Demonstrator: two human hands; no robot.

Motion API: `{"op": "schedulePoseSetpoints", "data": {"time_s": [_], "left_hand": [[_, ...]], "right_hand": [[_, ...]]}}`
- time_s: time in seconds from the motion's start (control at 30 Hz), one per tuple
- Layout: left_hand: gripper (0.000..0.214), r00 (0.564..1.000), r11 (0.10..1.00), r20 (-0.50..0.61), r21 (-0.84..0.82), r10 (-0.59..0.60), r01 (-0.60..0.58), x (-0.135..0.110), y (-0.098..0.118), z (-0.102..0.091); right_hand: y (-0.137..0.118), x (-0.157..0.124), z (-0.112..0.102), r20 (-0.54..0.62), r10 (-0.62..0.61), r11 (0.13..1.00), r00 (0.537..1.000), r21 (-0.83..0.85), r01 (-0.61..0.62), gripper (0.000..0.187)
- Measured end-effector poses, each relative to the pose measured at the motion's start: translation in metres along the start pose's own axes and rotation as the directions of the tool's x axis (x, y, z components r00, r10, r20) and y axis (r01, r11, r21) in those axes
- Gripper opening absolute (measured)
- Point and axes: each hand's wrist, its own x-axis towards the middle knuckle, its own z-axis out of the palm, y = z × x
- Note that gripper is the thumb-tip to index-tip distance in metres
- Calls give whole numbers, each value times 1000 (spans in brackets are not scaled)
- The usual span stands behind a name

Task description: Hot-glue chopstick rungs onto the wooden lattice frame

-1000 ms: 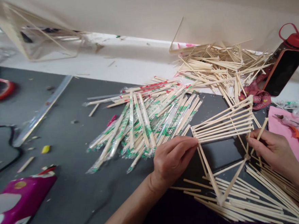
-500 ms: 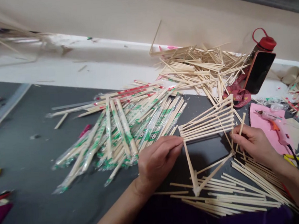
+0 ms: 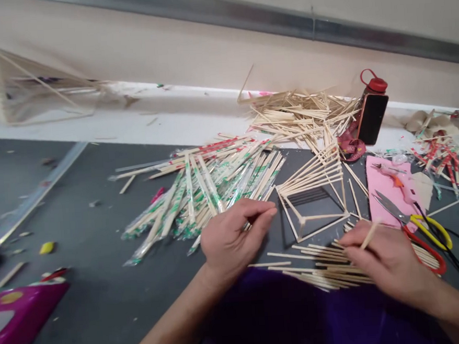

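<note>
The bare right hand (image 3: 387, 258) is gripping a slim pale wooden stick (image 3: 370, 235) near loose wooden sticks (image 3: 319, 271); the bare left hand (image 3: 234, 237) is curling, whether around anything unclear. Beyond them, an angular pale-wood stick frame (image 3: 324, 177) is resting on the dark grey table (image 3: 115, 285).

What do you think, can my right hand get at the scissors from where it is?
Probably yes: the scissors lie close beside your right hand, with their handles in plain view. That hand holds a wooden stick, though, which might need putting down first.
</note>
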Motion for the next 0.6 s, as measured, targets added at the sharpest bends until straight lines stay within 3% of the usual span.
{"op": "schedulePoseSetpoints", "data": {"time_s": [0.07, 0.13, 0.27, 0.37, 0.47, 0.6], "left_hand": [[11, 996, 991, 28, -103, -86, 89, -1, 13, -2], [13, 980, 958, 110, -218, -168, 188, -4, 21, -1], [11, 912, 791, 317, -472, -258, 388, -14, 24, 2], [20, 875, 679, 464, -597, -142, 427, -19, 23, -2], [24, 842, 678, 538, -627, 22, 383, -18, 25, -6], [23, 825, 664, 565, -624, 18, 413, -17, 26, -2]], "right_hand": [[-13, -2, 28, 41, -125, 990, 991, 65, 123, 16], [-19, 0, 55, 41, -176, 975, 984, 146, 168, 20], [-12, 0, 86, -20, -204, 969, 979, 139, 205, 24], [-1, -4, 90, -13, -208, 974, 978, 92, 208, 27], [8, -9, 91, 15, -181, 983, 983, 42, 180, 30], [14, -10, 96, 47, -192, 981, 980, 10, 192, 29]]}}
